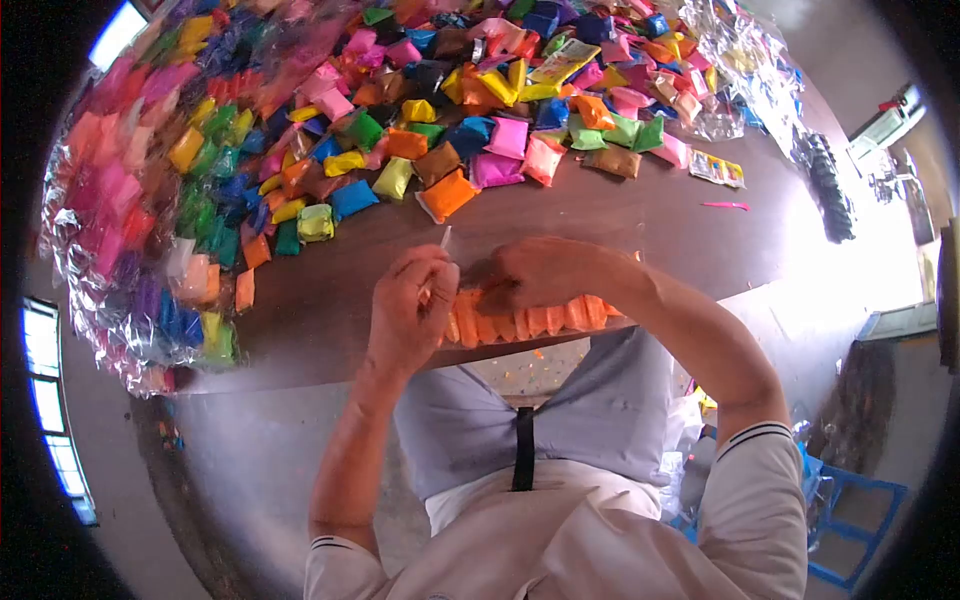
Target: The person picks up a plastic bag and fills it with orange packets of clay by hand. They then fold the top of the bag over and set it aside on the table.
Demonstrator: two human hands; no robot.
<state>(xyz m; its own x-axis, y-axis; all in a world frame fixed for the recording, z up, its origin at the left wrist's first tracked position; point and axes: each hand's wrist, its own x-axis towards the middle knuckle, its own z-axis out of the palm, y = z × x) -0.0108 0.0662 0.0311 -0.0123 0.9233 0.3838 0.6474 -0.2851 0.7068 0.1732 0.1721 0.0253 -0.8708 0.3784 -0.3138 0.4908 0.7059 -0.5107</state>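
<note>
A row of orange packets [530, 320] in clear wrap lies along the near edge of the brown table [330, 320]. At its left end, my left hand [415, 295] is closed, with a small pale strip sticking up from its fingertips. My right hand [520, 275] reaches over the row's left part, knuckles up and fingers curled down; the fingers are shaded and what they grip, if anything, cannot be made out. The two hands are close together. An orange packet [447, 195] lies just beyond them.
A large heap of coloured packets [430, 110] spreads over the back and left. Clear plastic wrap [720, 60] sits at the back right. A printed sachet [717, 169], a pink strip [725, 205] and a black coiled object [828, 188] lie at the right. Below right stands a blue frame [855, 525].
</note>
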